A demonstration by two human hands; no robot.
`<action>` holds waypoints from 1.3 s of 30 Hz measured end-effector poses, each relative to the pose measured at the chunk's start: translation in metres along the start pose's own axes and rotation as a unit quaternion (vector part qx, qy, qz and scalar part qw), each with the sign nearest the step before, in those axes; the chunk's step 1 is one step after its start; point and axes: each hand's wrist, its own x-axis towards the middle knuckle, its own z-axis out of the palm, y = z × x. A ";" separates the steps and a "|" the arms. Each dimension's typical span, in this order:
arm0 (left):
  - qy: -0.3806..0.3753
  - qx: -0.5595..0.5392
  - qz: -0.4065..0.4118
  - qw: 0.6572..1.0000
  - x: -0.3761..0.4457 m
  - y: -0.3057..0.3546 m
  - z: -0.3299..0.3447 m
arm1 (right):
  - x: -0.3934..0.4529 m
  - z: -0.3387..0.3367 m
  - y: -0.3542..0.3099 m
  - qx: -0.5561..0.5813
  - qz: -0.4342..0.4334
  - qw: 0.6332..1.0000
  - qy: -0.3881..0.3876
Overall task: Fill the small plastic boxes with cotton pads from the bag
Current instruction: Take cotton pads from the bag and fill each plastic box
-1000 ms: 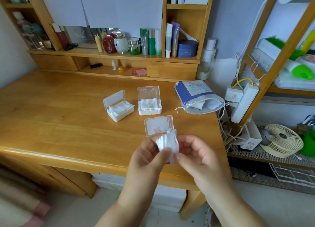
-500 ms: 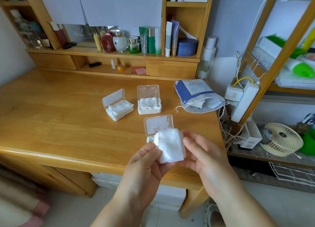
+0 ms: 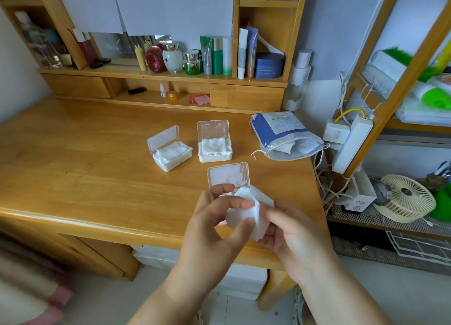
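Both hands hold a small stack of white cotton pads (image 3: 253,210) above the desk's front edge. My left hand (image 3: 214,227) pinches the pads from the left with thumb and fingers. My right hand (image 3: 290,236) grips them from the right and below. Just behind them a third small plastic box (image 3: 228,175) stands with its clear lid up, its base hidden by the hands. Two more open boxes, the left box (image 3: 169,151) and the middle box (image 3: 214,144), sit farther back, both holding pads. The blue and white drawstring bag (image 3: 283,134) lies open at the right.
The wooden desk (image 3: 85,166) has a shelf unit at the back with bottles and jars (image 3: 207,56). A power strip (image 3: 351,141) and cables hang off the desk's right edge. A cream fan (image 3: 407,197) lies on a low wire rack at right.
The pads were fanned flat in my left hand half a second ago. Now both hands have closed in on them, bunching and turning the stack slightly lower and to the right.
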 end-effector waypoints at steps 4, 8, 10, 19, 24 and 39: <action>-0.026 0.009 -0.022 0.999 0.005 0.001 -0.007 | 0.000 -0.001 -0.002 -0.014 -0.023 0.999 0.018; -0.061 -0.078 -0.068 0.993 0.005 0.002 -0.020 | -0.001 -0.003 -0.007 0.006 -0.035 0.999 0.036; 0.004 -0.071 -0.081 0.994 0.004 -0.003 -0.023 | -0.002 -0.004 -0.007 -0.018 -0.064 0.997 0.047; -0.051 -0.250 -0.195 0.947 0.013 -0.019 0.002 | -0.005 -0.003 0.003 -0.102 -0.135 0.986 0.007; -0.006 -0.346 -0.230 0.910 0.010 -0.022 -0.002 | -0.003 -0.005 0.000 0.009 -0.077 0.996 -0.039; 0.056 -0.164 -0.084 0.981 0.001 -0.011 0.009 | -0.006 0.001 0.003 0.048 -0.067 0.995 -0.060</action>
